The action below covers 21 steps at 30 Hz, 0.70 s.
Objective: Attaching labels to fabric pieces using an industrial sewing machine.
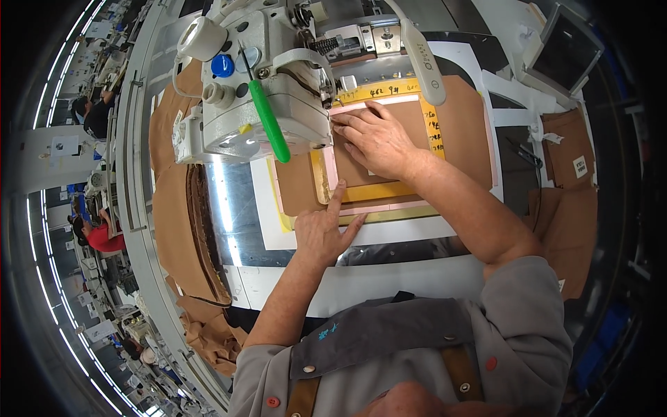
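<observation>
Brown fabric (465,128) lies flat beside a white sewing machine head (302,121). On it rests a yellow-edged template frame (382,192) with pink strips and handwritten marks. My right hand (382,142) is spread on the brown piece (406,117) inside the frame, fingertips near the frame's far left corner, close to the machine. My left hand (318,235) has its index finger stretched onto the frame's near left corner. Its thumb points away to the right along the near pink strip, and the other fingers look bent. Neither hand grips anything visible. The needle area is hidden behind the machine head.
A green-handled screwdriver (267,121) lies across the machine head. A white lamp arm (424,62) hangs over the frame's far side. Brown fabric is stacked at left (180,236), with more brown pieces (566,215) at right. Snips (526,153) and a monitor (564,45) are at right.
</observation>
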Each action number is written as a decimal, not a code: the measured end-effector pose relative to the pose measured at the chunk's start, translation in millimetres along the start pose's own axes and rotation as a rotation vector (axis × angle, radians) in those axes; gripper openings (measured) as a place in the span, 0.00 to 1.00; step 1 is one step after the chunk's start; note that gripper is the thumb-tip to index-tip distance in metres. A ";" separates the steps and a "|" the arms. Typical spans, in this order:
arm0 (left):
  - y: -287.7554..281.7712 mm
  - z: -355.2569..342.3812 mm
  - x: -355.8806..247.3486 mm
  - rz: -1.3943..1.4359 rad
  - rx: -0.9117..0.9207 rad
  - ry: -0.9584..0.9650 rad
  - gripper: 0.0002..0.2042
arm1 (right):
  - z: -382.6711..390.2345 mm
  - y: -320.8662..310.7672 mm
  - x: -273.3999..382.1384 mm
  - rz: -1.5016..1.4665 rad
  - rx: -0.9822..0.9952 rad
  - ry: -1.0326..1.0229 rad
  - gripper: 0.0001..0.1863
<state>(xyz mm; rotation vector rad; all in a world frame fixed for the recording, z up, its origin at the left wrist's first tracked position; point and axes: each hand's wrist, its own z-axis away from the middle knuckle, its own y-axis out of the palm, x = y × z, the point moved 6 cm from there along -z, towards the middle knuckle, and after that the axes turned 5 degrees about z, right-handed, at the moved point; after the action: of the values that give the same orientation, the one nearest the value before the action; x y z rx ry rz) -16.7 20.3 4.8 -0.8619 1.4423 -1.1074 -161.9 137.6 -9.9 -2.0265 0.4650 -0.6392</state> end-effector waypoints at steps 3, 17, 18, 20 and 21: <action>-0.2 9.6 -3.3 0.035 -0.038 0.019 0.38 | 2.8 -2.2 5.6 -0.019 0.038 0.031 0.17; 1.1 38.5 -14.8 0.077 0.042 0.008 0.41 | 25.4 -13.9 32.5 0.041 0.037 0.006 0.22; 1.2 39.1 -15.4 0.074 0.057 0.003 0.41 | 26.7 -12.6 32.9 0.026 0.057 0.010 0.22; 2.1 39.8 -14.3 0.069 0.072 -0.007 0.41 | 26.7 -13.7 33.1 0.035 0.041 0.008 0.22; 2.9 40.6 -13.2 0.065 0.088 -0.019 0.41 | 27.0 -14.4 33.8 0.040 0.026 0.005 0.22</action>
<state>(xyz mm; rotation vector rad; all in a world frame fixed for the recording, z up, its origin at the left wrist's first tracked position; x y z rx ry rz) 25.6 26.4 6.4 -0.7571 1.3860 -1.1026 -117.8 144.1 -0.6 -1.9860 0.4970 -0.6232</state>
